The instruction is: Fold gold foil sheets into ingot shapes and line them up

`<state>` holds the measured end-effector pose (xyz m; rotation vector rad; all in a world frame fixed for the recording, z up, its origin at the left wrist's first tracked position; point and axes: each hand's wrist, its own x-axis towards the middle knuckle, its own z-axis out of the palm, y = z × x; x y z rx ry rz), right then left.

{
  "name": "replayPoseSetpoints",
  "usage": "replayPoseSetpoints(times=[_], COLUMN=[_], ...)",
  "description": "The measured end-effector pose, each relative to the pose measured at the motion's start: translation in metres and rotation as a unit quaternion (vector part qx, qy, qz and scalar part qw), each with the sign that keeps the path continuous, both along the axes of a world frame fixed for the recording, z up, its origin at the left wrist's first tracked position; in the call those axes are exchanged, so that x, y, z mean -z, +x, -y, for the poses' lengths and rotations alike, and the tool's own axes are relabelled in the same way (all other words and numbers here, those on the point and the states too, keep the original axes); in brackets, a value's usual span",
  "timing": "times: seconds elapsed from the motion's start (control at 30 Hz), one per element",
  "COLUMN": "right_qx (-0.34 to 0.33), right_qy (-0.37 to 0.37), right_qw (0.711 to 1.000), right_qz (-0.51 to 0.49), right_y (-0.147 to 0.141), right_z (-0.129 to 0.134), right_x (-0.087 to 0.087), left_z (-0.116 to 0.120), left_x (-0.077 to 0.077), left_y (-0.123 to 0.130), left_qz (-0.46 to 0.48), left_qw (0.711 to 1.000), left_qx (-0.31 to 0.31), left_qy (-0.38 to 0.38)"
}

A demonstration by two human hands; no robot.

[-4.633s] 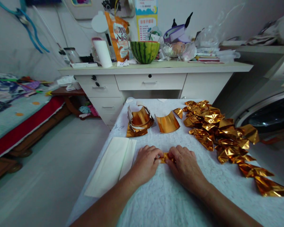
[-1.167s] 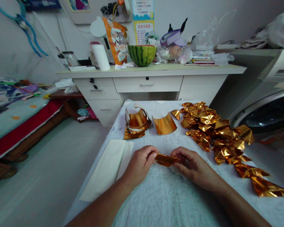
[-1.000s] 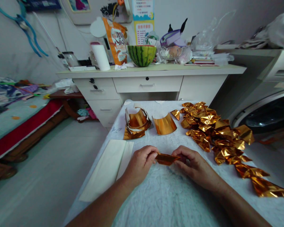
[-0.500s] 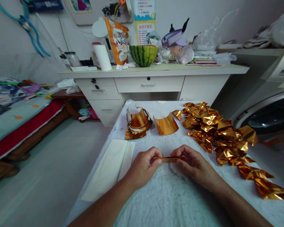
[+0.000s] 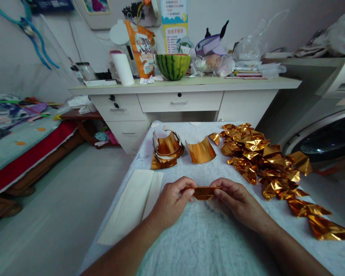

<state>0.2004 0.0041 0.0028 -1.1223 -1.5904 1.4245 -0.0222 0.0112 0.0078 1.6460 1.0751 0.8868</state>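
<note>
Between both hands is a small folded piece of gold foil paper [image 5: 204, 193], held just above the cloth-covered table [image 5: 186, 245]. My left hand [image 5: 176, 197] pinches its left end between thumb and fingers. At the right end, my right hand [image 5: 232, 197] grips it the same way. Beyond the hands lies a curved gold foil sheet [image 5: 201, 150]. To its left are curled gold foil sheets [image 5: 168, 147] with pale edges. A pile of folded gold foil pieces [image 5: 258, 149] spreads along the table's right side.
White paper sheets [image 5: 129, 207] lie left of my left hand. A white desk [image 5: 181, 101] stands behind the table, bearing a cut watermelon [image 5: 173, 67], an orange pouch [image 5: 142, 50] and a white roll [image 5: 123, 69]. A washing machine [image 5: 327, 99] is at right, a bed [image 5: 31, 142] at left.
The foil piece between my hands has turned from nearly edge-on, so more of its folded front face shows. Both hands stay at its ends.
</note>
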Motion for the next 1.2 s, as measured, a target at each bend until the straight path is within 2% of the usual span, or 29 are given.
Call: replayPoseSetpoints(times=[0.1,0.23,0.33,0.57,0.8,1.2], right_qx=[0.01,0.015,0.007,-0.021,-0.013,-0.035], right_qy=[0.033,0.021,0.018,-0.051,-0.09,-0.09], right_qw=[0.999,0.999,1.0,0.998,0.993,0.991], right_qz=[0.011,-0.027,-0.018,-0.039,-0.072,-0.09], right_y=[0.001,0.002,0.003,0.005,0.015,0.015], right_z=[0.0,-0.001,-0.001,-0.002,-0.005,-0.005], right_x=[-0.002,-0.004,-0.006,-0.009,0.001,-0.002], left_z=[-0.001,-0.002,-0.002,-0.006,-0.007,-0.008], left_x=[0.0,0.002,0.004,0.006,0.005,0.005], left_y=[0.0,0.0,0.0,0.0,-0.003,-0.004], left_qz=[0.013,0.017,0.027,0.085,0.136,0.157], left_qw=[1.0,0.999,0.997,0.99,0.972,0.967], left_qx=[-0.007,0.0,0.006,0.01,0.052,0.06], left_qy=[-0.024,-0.049,-0.069,-0.116,-0.183,-0.193])
